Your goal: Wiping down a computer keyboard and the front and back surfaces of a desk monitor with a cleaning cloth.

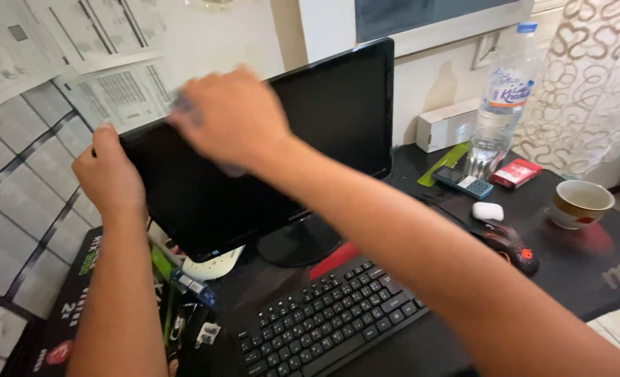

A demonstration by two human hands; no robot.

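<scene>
A black computer monitor (pixel 324 119) stands on a round foot on a dark desk, its screen off. My left hand (pixel 107 174) grips the monitor's upper left corner. My right hand (pixel 229 115) is pressed against the top left part of the screen, blurred by motion, with a bit of pale cloth or wipe (pixel 183 103) showing under the fingers. A black keyboard (pixel 324 318) lies in front of the monitor, under my right forearm.
To the right stand a clear plastic water bottle (pixel 502 98), a small phone (pixel 463 181), a red packet (pixel 516 172), a white earbud case (pixel 488 211), a black mouse (pixel 512 248) and a cup (pixel 578 204). A black box (pixel 72 300) sits at lower left by a tiled wall.
</scene>
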